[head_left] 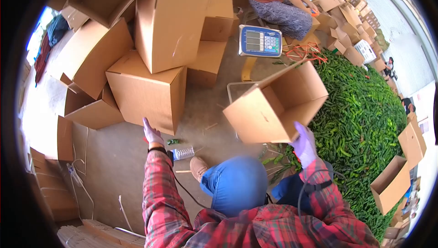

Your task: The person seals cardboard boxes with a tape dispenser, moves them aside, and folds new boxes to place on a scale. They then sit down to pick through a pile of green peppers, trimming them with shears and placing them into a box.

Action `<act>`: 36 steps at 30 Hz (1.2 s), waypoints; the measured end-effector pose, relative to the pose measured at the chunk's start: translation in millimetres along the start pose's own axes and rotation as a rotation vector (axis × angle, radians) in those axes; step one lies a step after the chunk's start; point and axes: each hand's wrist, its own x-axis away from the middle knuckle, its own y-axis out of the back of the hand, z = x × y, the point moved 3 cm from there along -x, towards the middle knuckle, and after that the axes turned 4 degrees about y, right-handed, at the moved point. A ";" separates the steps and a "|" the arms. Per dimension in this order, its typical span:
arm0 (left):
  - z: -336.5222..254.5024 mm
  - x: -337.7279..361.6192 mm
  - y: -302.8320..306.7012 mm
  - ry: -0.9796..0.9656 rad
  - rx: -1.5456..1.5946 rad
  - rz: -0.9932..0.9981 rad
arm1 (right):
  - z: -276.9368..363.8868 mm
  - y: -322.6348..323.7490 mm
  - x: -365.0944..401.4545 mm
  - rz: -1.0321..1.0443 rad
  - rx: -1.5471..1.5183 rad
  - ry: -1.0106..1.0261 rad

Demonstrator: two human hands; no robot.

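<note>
Head view: right hand [305, 145] grips tilted carton [273, 106]; left hand [152, 134] empty.

My left hand [153, 135] and right hand [305, 145] are covered by thin lavender rubber gloves [307, 152], and red, grey and white plaid flannel shirt sleeves [159, 193] reach my wrists. A black wristband [157, 149] circles my left wrist, and a black strap [318, 187] with a thin dark cable [302, 198] wraps my right forearm. I wear blue denim jeans [235, 182] and a tan suede shoe [198, 168].
</note>
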 end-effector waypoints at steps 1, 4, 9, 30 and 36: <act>10.2 5.6 12.3 -0.040 0.016 0.101 | -7.0 -7.7 -1.8 0.021 0.078 -0.068; 52.0 23.3 56.4 0.176 -0.083 0.062 | -48.7 -23.3 -24.3 0.109 0.025 -0.286; 98.1 84.1 129.1 0.433 -0.296 0.164 | -15.7 -53.2 8.8 0.159 0.067 -0.302; 87.1 292.3 -176.7 0.190 -0.616 0.448 | 29.4 350.5 213.5 -0.581 0.044 0.040; 97.5 205.2 -272.7 0.013 -0.810 0.536 | -39.4 359.2 176.4 -0.529 -0.021 -0.112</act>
